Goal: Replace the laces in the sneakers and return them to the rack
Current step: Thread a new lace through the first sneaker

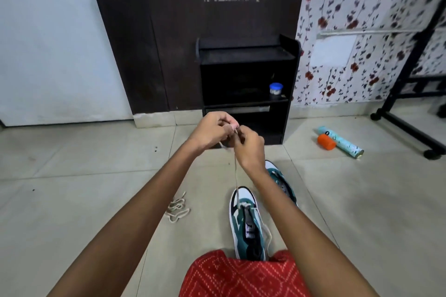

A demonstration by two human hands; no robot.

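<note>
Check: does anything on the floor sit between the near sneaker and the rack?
Nothing visible does: bare tiles run from near sneaker to rack. The other sneaker lies right of that line, the loose lace left.

Low in the middle of the frame, the tongue label (249, 231) of my nearer sneaker (237, 224) reads PUMA under its leaping-cat logo.

both hands are raised over the floor (72, 176), the left hand (212, 131) and right hand (249, 149) pinching a lace (236, 171) that runs taut down to the near sneaker (246, 222). a second sneaker (281, 182) lies beyond it, a loose lace (177, 207) to the left, the black rack (246, 89) ahead.
</note>
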